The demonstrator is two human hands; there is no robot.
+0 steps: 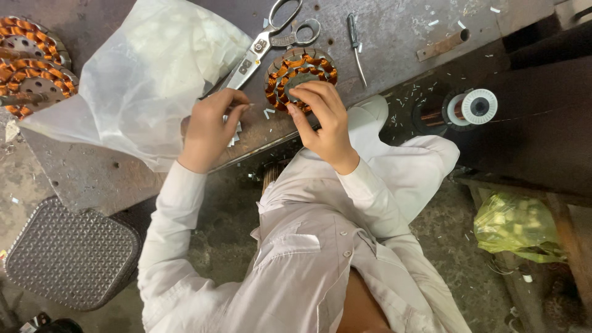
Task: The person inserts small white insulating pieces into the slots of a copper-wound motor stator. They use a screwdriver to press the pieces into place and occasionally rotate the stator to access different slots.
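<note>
Far left: two wound stators with copper coils lie at the bench's left edge, partly under the bag.
Bag: a clear plastic bag is spread over the bench's left part.
Stool: a studded grey stool stands on the floor below the bench.
Left hand: the left hand rests at the bench's near edge beside the bag, fingers curled narrow and pinching small white paper strips.
Scissors: steel scissors lie shut behind the hands.
Stator: the stator lies flat near the near edge.
Right hand: the right hand holds the stator, fingertips pressed on its centre.
Screwdriver: a screwdriver lies just right of the stator.
Spool: a copper wire spool sits off the bench's right corner.
</note>
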